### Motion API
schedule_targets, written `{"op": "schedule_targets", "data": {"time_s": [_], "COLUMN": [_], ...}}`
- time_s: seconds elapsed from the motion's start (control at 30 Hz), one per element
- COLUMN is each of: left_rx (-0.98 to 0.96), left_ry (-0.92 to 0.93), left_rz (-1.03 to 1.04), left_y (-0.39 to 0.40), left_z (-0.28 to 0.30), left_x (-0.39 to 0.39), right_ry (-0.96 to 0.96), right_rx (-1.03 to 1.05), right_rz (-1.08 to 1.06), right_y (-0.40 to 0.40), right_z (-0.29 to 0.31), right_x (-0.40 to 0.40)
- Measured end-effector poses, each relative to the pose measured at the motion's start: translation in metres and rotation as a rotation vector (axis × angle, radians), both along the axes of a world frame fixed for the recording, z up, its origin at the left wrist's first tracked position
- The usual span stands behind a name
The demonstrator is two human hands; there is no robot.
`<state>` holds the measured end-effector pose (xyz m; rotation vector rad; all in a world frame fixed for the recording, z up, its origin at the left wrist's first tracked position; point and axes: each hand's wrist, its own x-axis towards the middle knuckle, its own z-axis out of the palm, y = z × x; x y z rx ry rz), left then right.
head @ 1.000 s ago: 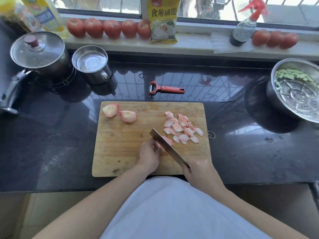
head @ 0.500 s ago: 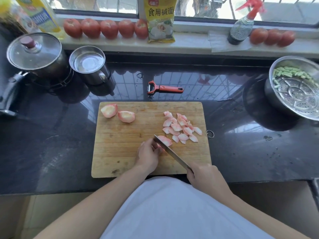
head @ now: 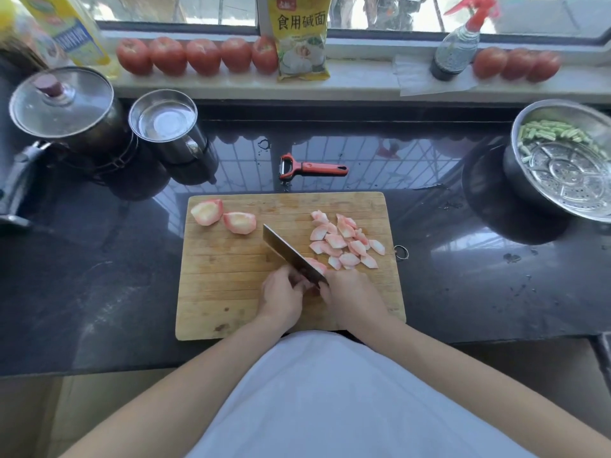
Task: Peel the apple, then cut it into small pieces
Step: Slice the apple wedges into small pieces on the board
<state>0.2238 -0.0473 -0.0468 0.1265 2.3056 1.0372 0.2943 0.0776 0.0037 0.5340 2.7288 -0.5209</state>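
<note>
A wooden cutting board (head: 231, 292) lies on the dark counter. Two peeled apple quarters (head: 224, 218) rest at its far left corner. A pile of several small pinkish apple pieces (head: 345, 241) sits at the far right. My left hand (head: 281, 297) pins an apple wedge (head: 315, 264) near the board's middle, mostly hidden by fingers and blade. My right hand (head: 350, 297) grips the handle of a knife (head: 291, 254); its blade runs diagonally toward the far left and sits on the wedge.
A red peeler (head: 310, 166) lies just beyond the board. A lidded pot (head: 62, 107) and a steel cup (head: 165, 123) stand at the back left, a steamer bowl with green beans (head: 568, 160) at the right. Tomatoes, a bag and a spray bottle line the windowsill.
My right hand has moved forward over the board, pushing the knife farther toward the far left across the wedge. The left hand stays on the wedge.
</note>
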Motion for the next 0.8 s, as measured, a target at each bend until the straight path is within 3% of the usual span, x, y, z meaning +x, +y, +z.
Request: {"op": "schedule_targets", "data": {"time_s": [0.2, 0.37, 0.6, 0.8], "left_rx": [-0.037, -0.066, -0.101, -0.094], "left_ry": [-0.030, -0.023, 0.001, -0.016], "left_rz": [0.018, -0.001, -0.018, -0.017], "left_y": [-0.001, -0.001, -0.001, 0.000], "left_z": [-0.003, -0.006, -0.002, 0.002], "left_x": [0.003, 0.003, 0.004, 0.003], "right_ry": [0.032, -0.032, 0.083, -0.058], "right_rx": [-0.102, -0.105, -0.069, -0.037], "right_rz": [-0.159, -0.079, -0.036, -0.009], "right_y": [0.014, 0.013, 0.013, 0.014], "right_z": [0.011, 0.016, 0.021, 0.023], "right_x": [0.040, 0.066, 0.071, 0.068]}}
